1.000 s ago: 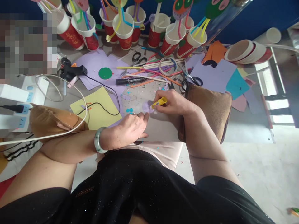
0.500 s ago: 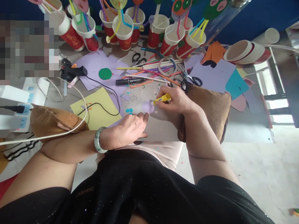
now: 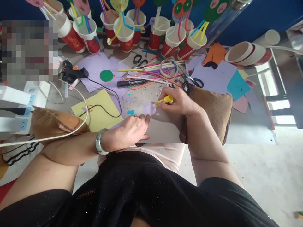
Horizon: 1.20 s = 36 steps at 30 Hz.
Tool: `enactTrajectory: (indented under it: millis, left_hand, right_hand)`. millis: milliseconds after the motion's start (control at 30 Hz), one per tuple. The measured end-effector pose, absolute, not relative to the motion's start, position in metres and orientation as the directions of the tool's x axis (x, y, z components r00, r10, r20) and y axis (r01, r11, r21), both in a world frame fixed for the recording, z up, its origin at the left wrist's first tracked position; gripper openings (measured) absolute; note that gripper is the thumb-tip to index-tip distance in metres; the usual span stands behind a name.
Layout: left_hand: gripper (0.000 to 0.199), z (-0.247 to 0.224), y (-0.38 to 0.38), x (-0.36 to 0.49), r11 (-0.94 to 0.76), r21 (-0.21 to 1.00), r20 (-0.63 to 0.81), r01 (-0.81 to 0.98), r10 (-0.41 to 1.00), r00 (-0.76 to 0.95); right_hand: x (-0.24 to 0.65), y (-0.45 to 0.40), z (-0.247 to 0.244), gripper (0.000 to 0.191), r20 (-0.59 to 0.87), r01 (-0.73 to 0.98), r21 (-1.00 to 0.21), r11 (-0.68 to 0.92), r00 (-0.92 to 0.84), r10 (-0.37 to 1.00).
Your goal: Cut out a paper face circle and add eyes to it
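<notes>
In my right hand [image 3: 178,101] is a yellow marker [image 3: 164,101], gripped between thumb and fingers. Its tip points left and touches, or nearly touches, the right edge of a small light-purple paper circle [image 3: 149,109] lying flat on the table. My left hand [image 3: 132,129], with a bangle at the wrist, rests at the circle's near edge. Its curled fingertips press the paper down, while the thumb sits apart on the tabletop. Small blue paper dots [image 3: 130,112] and pale purple dots [image 3: 127,99] lie just left of the circle.
Paper cups [image 3: 124,34] with straw-and-paper figures line the back. Scissors [image 3: 193,82], a black marker [image 3: 129,83] and straws lie ahead. A glue gun [image 3: 74,72] with its cord, yellow paper [image 3: 100,110] and a power strip [image 3: 28,108] are left. A brown cushion [image 3: 210,110] lies under my right arm.
The view has shifted very slightly. Both hands, the yellow marker and the purple circle stay in nearly the same places.
</notes>
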<state>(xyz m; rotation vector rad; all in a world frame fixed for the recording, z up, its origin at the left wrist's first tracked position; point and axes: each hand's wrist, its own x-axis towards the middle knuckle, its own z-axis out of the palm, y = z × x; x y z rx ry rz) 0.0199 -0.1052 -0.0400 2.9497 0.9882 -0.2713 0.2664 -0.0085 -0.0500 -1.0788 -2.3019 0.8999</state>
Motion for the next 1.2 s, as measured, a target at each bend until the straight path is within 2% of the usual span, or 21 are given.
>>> enactTrajectory:
  millis: [100, 167, 267, 400, 633, 767, 867, 1067, 1133, 1200]
  left_hand:
    - [0.086, -0.037, -0.105, 0.019, -0.809, -0.053, -0.175, 0.586, 0.585, 0.792]
    - [0.086, -0.036, -0.105, 0.019, -0.807, -0.055, -0.175, 0.588, 0.588, 0.790]
    - [0.089, -0.040, -0.105, 0.021, -0.795, -0.038, -0.175, 0.605, 0.602, 0.779]
    - [0.091, -0.041, -0.105, 0.022, -0.791, -0.033, -0.181, 0.611, 0.606, 0.775]
    - [0.076, -0.033, -0.107, 0.019, -0.814, -0.104, -0.137, 0.571, 0.580, 0.803]
    - [0.090, -0.042, -0.106, 0.020, -0.797, -0.055, -0.162, 0.601, 0.601, 0.783]
    - [0.093, -0.044, -0.105, 0.021, -0.793, -0.043, -0.170, 0.607, 0.605, 0.778]
    - [0.079, -0.029, -0.107, 0.020, -0.808, -0.085, -0.180, 0.583, 0.588, 0.789]
    - [0.074, -0.027, -0.107, 0.019, -0.810, -0.098, -0.181, 0.578, 0.586, 0.790]
    - [0.078, -0.030, -0.107, 0.019, -0.809, -0.095, -0.179, 0.580, 0.587, 0.789]
  right_hand:
    - [0.262, -0.011, -0.050, 0.013, 0.037, 0.500, -0.715, 0.489, -0.671, 0.740]
    - [0.259, -0.011, -0.053, 0.011, 0.025, 0.534, -0.688, 0.491, -0.659, 0.751]
    - [0.259, -0.010, -0.057, 0.012, 0.113, 0.572, -0.662, 0.484, -0.563, 0.819]
    - [0.259, -0.010, -0.058, 0.018, 0.186, 0.523, -0.705, 0.479, -0.515, 0.837]
    - [0.241, -0.020, -0.063, 0.014, 0.083, 0.487, -0.729, 0.482, -0.635, 0.768]
    - [0.240, -0.019, -0.066, 0.014, 0.196, 0.563, -0.653, 0.506, -0.520, 0.832]
    - [0.245, -0.016, -0.065, 0.015, 0.258, 0.561, -0.650, 0.513, -0.472, 0.843]
    - [0.242, -0.018, -0.065, 0.012, 0.161, 0.479, -0.693, 0.539, -0.626, 0.763]
    - [0.239, -0.018, -0.068, 0.013, 0.140, 0.501, -0.682, 0.533, -0.626, 0.767]
    - [0.240, -0.017, -0.070, 0.015, 0.176, 0.539, -0.650, 0.536, -0.579, 0.796]
